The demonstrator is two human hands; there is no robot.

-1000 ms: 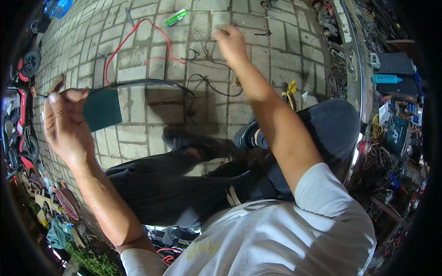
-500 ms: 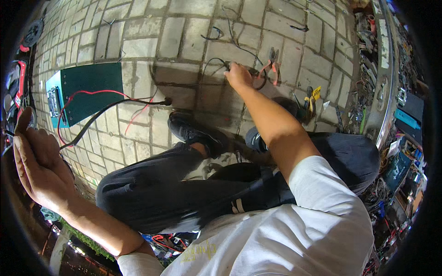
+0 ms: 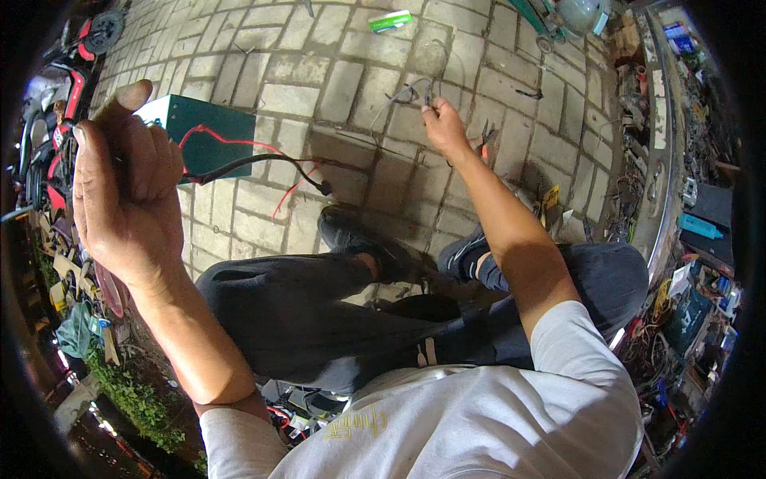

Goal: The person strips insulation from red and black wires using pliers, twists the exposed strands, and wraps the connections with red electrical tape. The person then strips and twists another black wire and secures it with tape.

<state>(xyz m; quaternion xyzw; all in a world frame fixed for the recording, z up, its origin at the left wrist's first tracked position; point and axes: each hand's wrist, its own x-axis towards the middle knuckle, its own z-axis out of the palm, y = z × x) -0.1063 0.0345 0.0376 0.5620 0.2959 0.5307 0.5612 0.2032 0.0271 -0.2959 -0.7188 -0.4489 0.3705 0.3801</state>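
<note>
At the left, my left hand (image 3: 132, 188) is raised with its fingers curled in. A black cable (image 3: 263, 158) and a red wire (image 3: 203, 130) run out from beside its curled fingers, and it seems closed around them; the grip itself is hidden. The black cable ends in a dark plug (image 3: 322, 188) above the paving. Farther off, my right hand (image 3: 445, 126) is pinched on a thin dark wire (image 3: 405, 92), whose loops are blurred. Close by that hand lie red-handled pliers (image 3: 485, 145), partly covered by my forearm. Behind the left hand stands a dark green box (image 3: 223, 120).
A yellow-handled tool (image 3: 550, 199) lies by my right shoe. A green-and-white packet (image 3: 390, 21) is at the far edge. Along the right, a metal rail (image 3: 656, 199) borders piled tools and scrap. Red-and-black vehicles (image 3: 68, 120) stand at the left.
My left hand has risen and moved inward, lifting the near end of the cable and red wire. My right hand has reached farther away with the thin wire. The whole view has shifted.
</note>
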